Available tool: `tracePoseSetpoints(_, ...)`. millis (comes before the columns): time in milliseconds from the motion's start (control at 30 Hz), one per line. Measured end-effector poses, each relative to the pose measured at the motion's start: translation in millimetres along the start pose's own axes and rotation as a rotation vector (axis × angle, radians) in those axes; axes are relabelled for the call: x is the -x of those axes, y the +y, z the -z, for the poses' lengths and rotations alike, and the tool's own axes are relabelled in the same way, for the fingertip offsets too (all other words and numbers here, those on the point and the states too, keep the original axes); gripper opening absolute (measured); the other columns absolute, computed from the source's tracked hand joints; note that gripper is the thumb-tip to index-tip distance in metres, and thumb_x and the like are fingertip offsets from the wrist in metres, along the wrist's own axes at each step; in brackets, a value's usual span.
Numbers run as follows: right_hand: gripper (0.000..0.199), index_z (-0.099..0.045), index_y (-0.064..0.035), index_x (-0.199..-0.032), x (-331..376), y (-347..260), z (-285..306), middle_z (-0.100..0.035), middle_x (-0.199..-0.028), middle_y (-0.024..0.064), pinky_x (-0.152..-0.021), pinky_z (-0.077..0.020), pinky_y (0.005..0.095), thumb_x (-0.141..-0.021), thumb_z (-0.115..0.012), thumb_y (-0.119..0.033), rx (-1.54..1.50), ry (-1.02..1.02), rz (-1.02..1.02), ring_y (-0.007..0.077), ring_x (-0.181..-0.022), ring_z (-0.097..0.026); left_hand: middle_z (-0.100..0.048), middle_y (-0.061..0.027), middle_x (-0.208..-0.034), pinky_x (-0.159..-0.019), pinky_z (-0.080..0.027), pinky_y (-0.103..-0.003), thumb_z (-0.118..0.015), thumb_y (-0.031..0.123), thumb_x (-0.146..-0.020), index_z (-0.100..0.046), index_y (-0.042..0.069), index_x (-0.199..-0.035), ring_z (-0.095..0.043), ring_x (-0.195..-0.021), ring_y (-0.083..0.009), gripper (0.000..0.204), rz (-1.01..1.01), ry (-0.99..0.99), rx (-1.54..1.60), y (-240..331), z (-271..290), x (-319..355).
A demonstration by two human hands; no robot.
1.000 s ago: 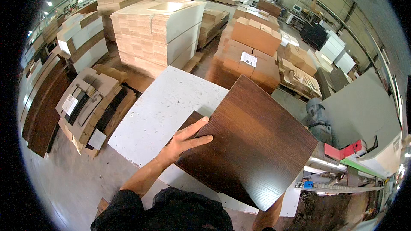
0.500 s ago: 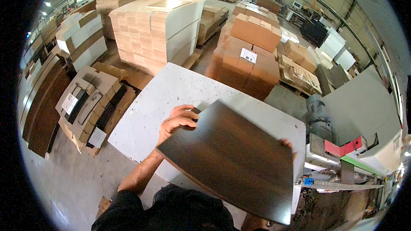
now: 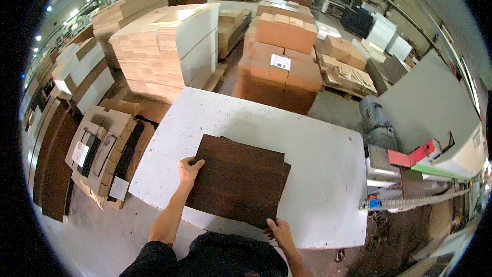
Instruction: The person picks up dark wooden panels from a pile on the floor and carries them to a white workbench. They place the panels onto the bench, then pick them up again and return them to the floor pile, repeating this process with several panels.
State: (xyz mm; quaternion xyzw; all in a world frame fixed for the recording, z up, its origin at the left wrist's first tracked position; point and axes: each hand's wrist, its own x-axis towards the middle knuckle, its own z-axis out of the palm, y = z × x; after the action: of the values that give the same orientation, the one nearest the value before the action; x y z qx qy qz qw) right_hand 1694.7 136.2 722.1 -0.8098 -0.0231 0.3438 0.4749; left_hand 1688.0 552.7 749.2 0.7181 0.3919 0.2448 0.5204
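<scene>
A dark brown wood-grain panel (image 3: 238, 177) lies low over the white tabletop (image 3: 318, 184), just in front of me. Beneath it shows the edge of a second dark panel (image 3: 286, 172), sticking out at the right and slightly at the far side. My left hand (image 3: 189, 170) grips the upper panel's left edge, thumb on top and fingers curled by the rim. At the near right corner, my right hand (image 3: 277, 231) pinches the same panel between thumb and fingers. Whether the upper panel rests fully on the lower one I cannot tell.
Stacked pale boards (image 3: 159, 54) and brown cartons (image 3: 279, 72) stand beyond the table. Flattened cardboard on a pallet (image 3: 100, 149) lies to the left. At the right is a machine with a grey motor (image 3: 376, 118), a red part (image 3: 410, 156) and a ribbed rail (image 3: 425, 200).
The panel has come down from a tilted, raised position to nearly flat over the table. My right hand has moved from its far right edge to its near right corner. A second panel now shows underneath.
</scene>
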Motion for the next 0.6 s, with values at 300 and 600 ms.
tracePoseSetpoints(300, 0.045, -0.062, 0.0020, -0.115, -6, 2, 26, -0.070, -0.095, 0.0221, -0.073, -0.0553, 0.0437, -0.091, -0.069, -0.036, 0.328, 0.442, 0.399, 0.0371, -0.086, -0.069, -0.074, -0.0184, -0.100, -0.082, -0.054, -0.037, -0.080, 0.023, -0.078, -0.070, -0.003, -0.116, -0.070, -0.088, -0.0264, 0.047, -0.216, -0.113, -0.319, -59, -25, -26)
tracePoseSetpoints(600, 0.046, -0.056, 0.0024, -0.122, -31, 4, -14, -0.064, -0.107, 0.0270, -0.085, -0.0527, 0.0467, -0.092, -0.066, -0.032, 0.221, 0.344, 0.370, 0.0414, -0.093, -0.065, -0.075, -0.0139, -0.096, -0.076, -0.055, -0.035, -0.079, 0.021, -0.080, -0.070, -0.003, -0.113, -0.070, -0.084, -0.0215, 0.042, -0.070, -0.336, -0.203, -55, -43, -21)
